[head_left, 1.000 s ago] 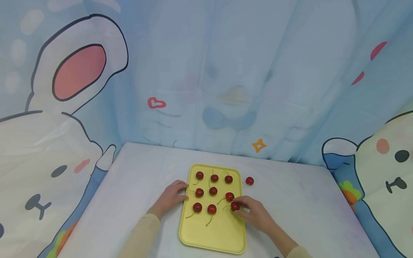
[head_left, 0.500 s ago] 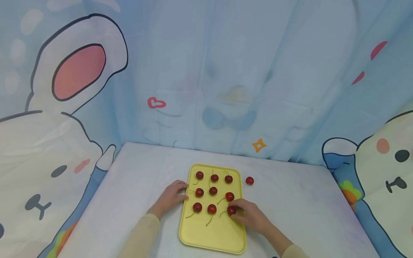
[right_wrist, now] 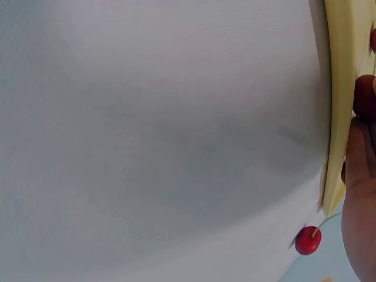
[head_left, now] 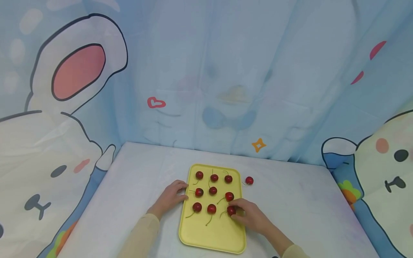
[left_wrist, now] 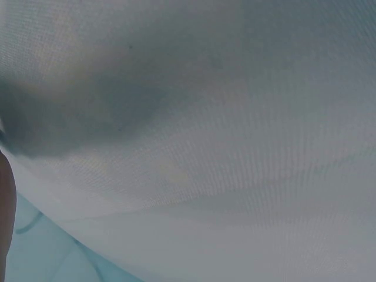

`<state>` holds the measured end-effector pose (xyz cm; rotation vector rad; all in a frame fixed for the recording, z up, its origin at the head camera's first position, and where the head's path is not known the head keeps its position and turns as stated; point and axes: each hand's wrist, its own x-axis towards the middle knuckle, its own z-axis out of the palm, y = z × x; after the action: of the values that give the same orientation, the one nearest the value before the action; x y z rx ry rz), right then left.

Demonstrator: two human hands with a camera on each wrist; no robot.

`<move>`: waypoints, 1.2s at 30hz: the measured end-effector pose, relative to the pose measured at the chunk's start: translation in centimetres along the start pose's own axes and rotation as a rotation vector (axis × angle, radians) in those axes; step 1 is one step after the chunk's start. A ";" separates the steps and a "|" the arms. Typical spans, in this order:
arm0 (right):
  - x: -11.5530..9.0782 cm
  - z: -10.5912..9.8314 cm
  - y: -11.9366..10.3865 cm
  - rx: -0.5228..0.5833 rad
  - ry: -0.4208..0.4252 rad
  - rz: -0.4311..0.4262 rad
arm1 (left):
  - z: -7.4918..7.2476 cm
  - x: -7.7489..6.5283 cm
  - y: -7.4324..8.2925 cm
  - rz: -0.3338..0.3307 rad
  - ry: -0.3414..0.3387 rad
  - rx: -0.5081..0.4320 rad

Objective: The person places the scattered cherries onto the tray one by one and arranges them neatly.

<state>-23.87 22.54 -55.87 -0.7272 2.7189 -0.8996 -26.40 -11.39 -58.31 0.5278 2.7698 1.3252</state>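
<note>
A yellow tray (head_left: pixel 213 238) lies on the table, bearing several red cherries with stems in rows of three. My right hand (head_left: pixel 251 215) is over the tray's right side, its thumb and fingers pinching a dark red cherry (head_left: pixel 231 210) at the right end of the nearest row. In the right wrist view, that cherry (right_wrist: pixel 365 97) shows at the fingertips, inside the tray's wall (right_wrist: pixel 342 106). My left hand (head_left: pixel 171 196) rests at the tray's left rim, fingertips on the edge and fingers loosely bent. Only a sliver of the left hand (left_wrist: pixel 6 211) shows in the left wrist view.
One loose cherry (head_left: pixel 249 180) lies on the white tablecloth (head_left: pixel 290 208), just beyond the tray's far right side. Cartoon-printed blue curtains (head_left: pixel 277 89) hang behind the table and along both sides.
My right hand has moved slightly left and toward the near side with its cherry, bringing it in line with the nearest row, then held still. My left hand and the tray have stayed put.
</note>
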 end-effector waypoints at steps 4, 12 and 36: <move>-0.1 -0.2 0.2 0.034 0.026 0.035 | 0.0 0.0 0.0 0.006 0.001 -0.012; -0.3 -0.8 1.7 0.108 0.184 0.131 | 0.0 -0.1 -0.1 0.019 0.002 -0.026; 2.7 -2.5 5.9 0.200 0.469 0.584 | -0.3 -0.2 0.4 0.004 -0.007 -0.011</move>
<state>-29.33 26.49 -57.50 0.3558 2.8818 -1.2654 -26.18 -11.44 -57.88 0.5369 2.7558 1.3365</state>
